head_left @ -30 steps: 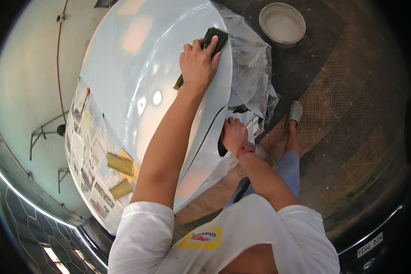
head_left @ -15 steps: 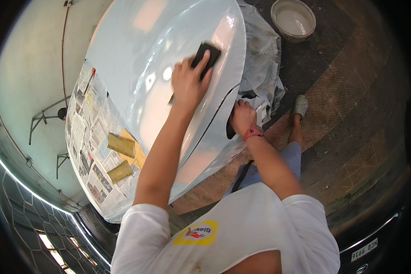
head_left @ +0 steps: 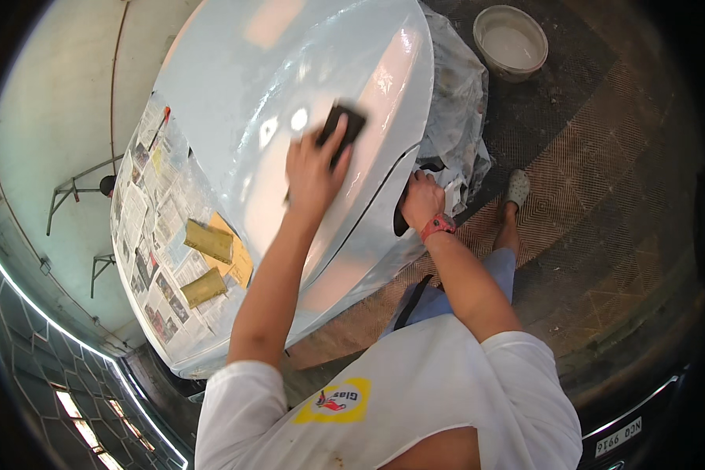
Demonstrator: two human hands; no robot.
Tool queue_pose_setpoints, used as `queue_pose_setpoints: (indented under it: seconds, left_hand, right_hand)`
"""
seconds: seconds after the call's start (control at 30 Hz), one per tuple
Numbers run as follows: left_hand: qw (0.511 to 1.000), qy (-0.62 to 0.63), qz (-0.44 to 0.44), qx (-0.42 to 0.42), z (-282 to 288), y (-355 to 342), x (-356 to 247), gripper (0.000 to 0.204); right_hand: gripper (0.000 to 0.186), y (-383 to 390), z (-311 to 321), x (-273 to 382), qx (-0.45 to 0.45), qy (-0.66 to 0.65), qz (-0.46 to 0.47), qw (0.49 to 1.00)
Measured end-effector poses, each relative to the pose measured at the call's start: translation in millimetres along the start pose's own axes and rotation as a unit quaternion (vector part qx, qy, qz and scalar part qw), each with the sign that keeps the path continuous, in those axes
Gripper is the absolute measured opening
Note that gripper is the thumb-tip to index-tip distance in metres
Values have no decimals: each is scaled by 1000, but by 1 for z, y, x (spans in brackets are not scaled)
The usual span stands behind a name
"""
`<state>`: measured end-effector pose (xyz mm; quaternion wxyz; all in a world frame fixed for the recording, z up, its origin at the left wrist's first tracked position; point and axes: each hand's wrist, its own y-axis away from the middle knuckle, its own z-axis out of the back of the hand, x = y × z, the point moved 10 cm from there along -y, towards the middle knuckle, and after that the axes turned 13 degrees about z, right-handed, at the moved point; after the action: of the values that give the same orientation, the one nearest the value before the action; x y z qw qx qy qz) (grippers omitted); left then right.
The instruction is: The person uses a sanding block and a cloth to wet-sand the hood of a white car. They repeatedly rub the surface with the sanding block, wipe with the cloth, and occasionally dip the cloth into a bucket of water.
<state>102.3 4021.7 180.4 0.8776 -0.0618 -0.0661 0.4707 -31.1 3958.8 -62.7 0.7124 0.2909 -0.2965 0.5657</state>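
Note:
My left hand (head_left: 315, 174) is closed around a black sanding block (head_left: 343, 130) and presses it onto the wet, pale grey-white car hood (head_left: 235, 63). A yellowish edge of a sheet shows by the heel of that hand; most of it is hidden. Pinkish patches show through the coating around the block. My right hand (head_left: 423, 197), with a red watch (head_left: 437, 227) on the wrist, is curled over the edge of a dark opening (head_left: 402, 215) at the car's front corner. Its fingertips are partly hidden there.
Newspaper masking (head_left: 164, 258) covers the area left of the hood, with yellow sandpaper pieces (head_left: 208, 240) lying on it. Crumpled plastic sheeting (head_left: 458, 94) drapes the front end. A bucket of cloudy water (head_left: 511, 43) stands on the patterned floor (head_left: 572, 157).
My left hand has slid the sanding block back toward me and slightly left across the hood. The right hand stays at the opening's edge. The view has shifted slightly.

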Motion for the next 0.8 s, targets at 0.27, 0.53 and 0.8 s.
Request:
queue_pose_setpoints:
  seconds: [0.27, 0.53, 0.8]
  left_hand:
    - [998, 11, -26, 48, -1, 58, -6, 69]
    - [999, 21, -48, 11, -36, -75, -60, 60]
    - [998, -2, -49, 29, -40, -31, -58, 63]
  right_hand:
    - [39, -4, -1, -9, 10, 21, 7, 1000]
    - [40, -4, -9, -6, 14, -8, 27, 1000]
    - [42, -6, 5, -9, -5, -16, 14, 1000]
